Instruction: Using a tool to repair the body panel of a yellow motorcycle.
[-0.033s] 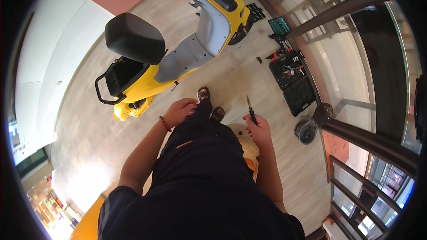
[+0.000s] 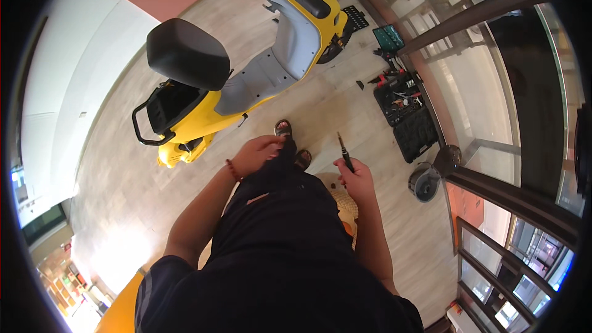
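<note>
My right hand (image 2: 356, 180) is closed around the handle of a screwdriver (image 2: 344, 151), which has a dark grip and a thin brass-coloured shaft pointing up and away from me. In front of my dark trousers is my left hand (image 2: 256, 155), with a beaded bracelet on its wrist. Its fingers reach to the right, partly stretched out, and I make out nothing held in them. Ahead and to the left stands a yellow scooter (image 2: 203, 118) with a grey footboard (image 2: 256, 80) and a black seat (image 2: 187, 54). Neither hand touches it.
On the floor at right lies an open black toolbox (image 2: 414, 129) with assorted tools. Beyond it are a green case (image 2: 388, 37) and a black tray (image 2: 354, 17). A grey bucket (image 2: 424, 184) stands by the glass partition (image 2: 493, 92). A yellow surface (image 2: 120, 305) shows at lower left.
My left hand has moved up and slightly right, its fingers stretching farther. The screwdriver in my right hand has shifted slightly left.
</note>
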A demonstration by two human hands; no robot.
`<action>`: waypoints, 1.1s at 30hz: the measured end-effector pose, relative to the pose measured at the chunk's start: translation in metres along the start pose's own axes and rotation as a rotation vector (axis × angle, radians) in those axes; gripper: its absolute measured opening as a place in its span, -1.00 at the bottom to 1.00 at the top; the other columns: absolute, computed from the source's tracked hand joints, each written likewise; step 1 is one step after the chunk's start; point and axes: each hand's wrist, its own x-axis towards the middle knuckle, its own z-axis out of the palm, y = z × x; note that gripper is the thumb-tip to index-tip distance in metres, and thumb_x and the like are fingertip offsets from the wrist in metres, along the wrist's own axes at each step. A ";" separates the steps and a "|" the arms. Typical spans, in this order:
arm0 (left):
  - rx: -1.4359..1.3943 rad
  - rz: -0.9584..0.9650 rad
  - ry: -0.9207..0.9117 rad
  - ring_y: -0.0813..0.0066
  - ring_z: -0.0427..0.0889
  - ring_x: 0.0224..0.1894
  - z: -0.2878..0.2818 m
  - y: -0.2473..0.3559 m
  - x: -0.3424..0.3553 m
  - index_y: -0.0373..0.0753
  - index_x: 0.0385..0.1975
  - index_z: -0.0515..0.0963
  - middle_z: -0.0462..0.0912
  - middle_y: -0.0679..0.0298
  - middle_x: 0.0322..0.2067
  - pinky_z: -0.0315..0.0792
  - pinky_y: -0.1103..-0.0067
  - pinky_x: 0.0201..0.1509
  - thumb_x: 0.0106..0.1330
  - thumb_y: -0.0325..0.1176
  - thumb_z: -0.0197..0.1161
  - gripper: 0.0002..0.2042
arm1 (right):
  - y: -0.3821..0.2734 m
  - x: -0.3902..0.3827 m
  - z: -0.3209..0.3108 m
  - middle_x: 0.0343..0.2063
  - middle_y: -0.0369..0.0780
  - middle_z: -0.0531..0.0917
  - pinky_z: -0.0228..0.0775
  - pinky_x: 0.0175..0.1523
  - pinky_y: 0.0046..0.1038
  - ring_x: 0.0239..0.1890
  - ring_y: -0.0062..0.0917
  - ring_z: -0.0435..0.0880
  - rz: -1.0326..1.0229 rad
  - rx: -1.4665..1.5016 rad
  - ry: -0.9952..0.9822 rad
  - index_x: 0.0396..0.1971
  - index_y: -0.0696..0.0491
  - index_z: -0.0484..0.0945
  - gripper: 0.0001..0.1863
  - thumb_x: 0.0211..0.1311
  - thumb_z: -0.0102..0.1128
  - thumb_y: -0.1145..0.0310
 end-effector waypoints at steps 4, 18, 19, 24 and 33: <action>-0.119 0.099 -0.272 0.65 0.49 -0.18 0.037 0.073 0.025 -0.29 0.13 0.34 0.54 0.34 -0.21 0.40 0.64 -0.05 0.41 -0.33 -0.04 -0.66 | -0.036 0.016 0.020 -0.66 -0.42 0.43 0.17 -0.51 -0.67 -0.61 -0.80 0.34 -0.052 -0.033 -0.142 -0.33 0.13 0.59 -0.81 0.26 0.13 0.31; -0.073 0.286 -0.218 0.66 0.46 -0.26 0.022 0.127 0.079 -0.29 -0.09 0.51 0.54 0.32 -0.30 0.38 0.65 -0.13 0.33 -0.51 0.02 -0.79 | -0.093 0.084 0.023 -0.66 -0.34 0.50 0.26 -0.45 -0.55 -0.58 -0.69 0.42 -0.226 -0.262 -0.303 -0.39 0.18 0.56 -0.74 0.22 0.17 0.25; -0.039 0.279 -0.152 0.66 0.46 -0.27 0.018 0.136 0.077 -0.29 -0.09 0.51 0.55 0.31 -0.30 0.38 0.64 -0.15 0.32 -0.52 0.03 -0.79 | -0.096 0.091 0.019 -0.66 -0.34 0.50 0.25 -0.45 -0.56 -0.58 -0.69 0.42 -0.197 -0.283 -0.324 -0.39 0.17 0.56 -0.74 0.22 0.17 0.24; 0.337 0.625 0.123 0.40 0.56 -0.32 -0.019 0.220 0.046 -0.35 -0.19 0.55 0.60 0.16 -0.28 0.42 0.54 -0.22 0.16 -0.57 0.13 -0.78 | -0.107 0.129 -0.020 -0.61 -0.38 0.52 0.25 -0.43 -0.64 -0.58 -0.75 0.42 -0.129 -0.332 -0.338 -0.32 0.12 0.60 -0.76 0.25 0.12 0.25; -0.025 1.542 -0.264 0.72 0.22 -0.74 0.076 0.380 0.014 0.27 0.09 0.43 0.41 0.47 -0.59 -0.01 0.74 -0.68 0.35 -0.20 0.08 -0.69 | -0.127 0.175 -0.097 -0.72 -0.32 0.42 0.17 -0.48 -0.51 -0.61 -0.66 0.34 -0.184 -0.301 -0.403 -0.42 0.17 0.56 -0.75 0.22 0.15 0.26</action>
